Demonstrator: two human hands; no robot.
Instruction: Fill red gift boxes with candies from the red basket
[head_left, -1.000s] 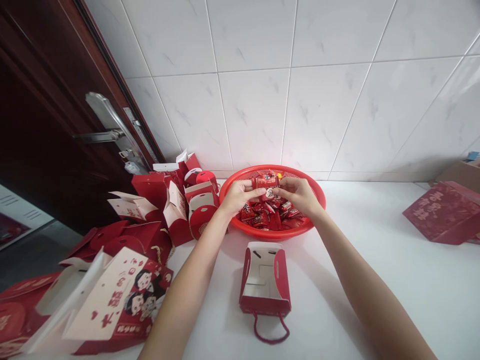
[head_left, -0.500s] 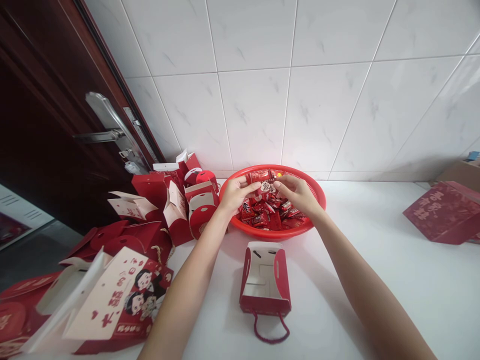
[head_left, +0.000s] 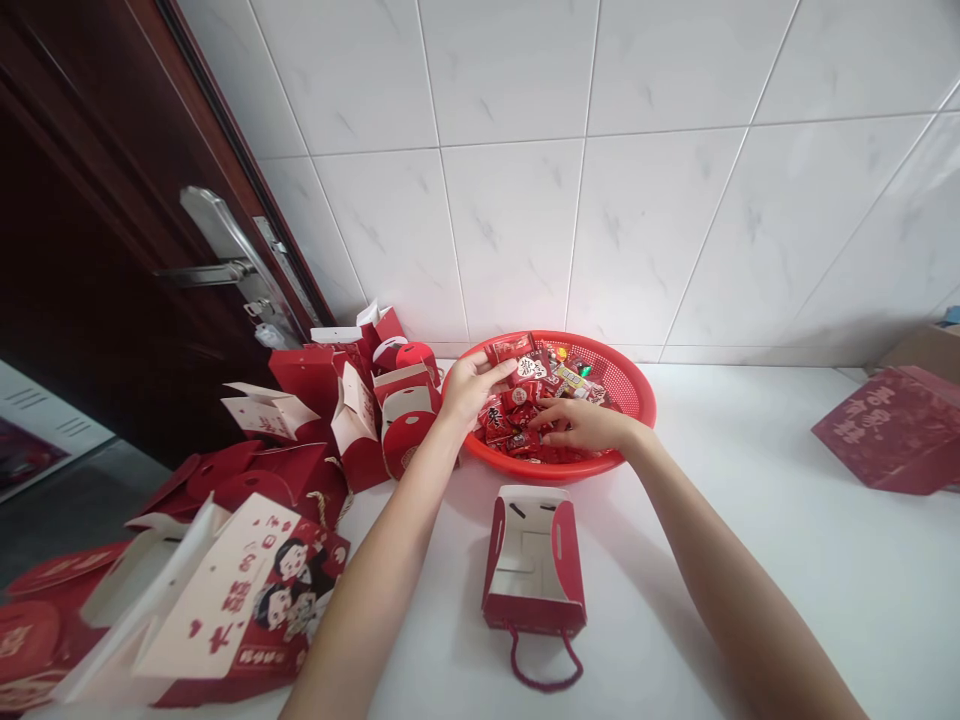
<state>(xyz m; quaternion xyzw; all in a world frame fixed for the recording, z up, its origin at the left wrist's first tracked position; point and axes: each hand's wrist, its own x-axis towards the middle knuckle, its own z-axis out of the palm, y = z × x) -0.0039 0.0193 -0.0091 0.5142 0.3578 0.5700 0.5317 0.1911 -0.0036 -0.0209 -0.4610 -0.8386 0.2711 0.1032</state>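
Observation:
My left hand (head_left: 474, 388) is closed on wrapped candies (head_left: 529, 369) with red wrappers, one bearing a pale label with dark characters. It holds them above the left side of a red plastic basket (head_left: 637, 400). Down among the red-wrapped candies in that basket is my right hand (head_left: 581, 424), its fingers slightly bent and apart, touching the pile. In front of the basket a small red box (head_left: 491, 560) with a pale inside stands open at the top, its dark red cord handle (head_left: 546, 687) lying toward me.
Several red and cream gift boxes (head_left: 352, 425) crowd the left side, with a large printed one (head_left: 232, 590) nearest. A dark red box (head_left: 892, 430) lies at the right on the white table (head_left: 712, 560). Behind are a tiled wall (head_left: 510, 230) and a dark door (head_left: 90, 200).
My right hand has left the candies held by my left hand and moved down into the pile. My left hand still holds candies, now slightly tilted.

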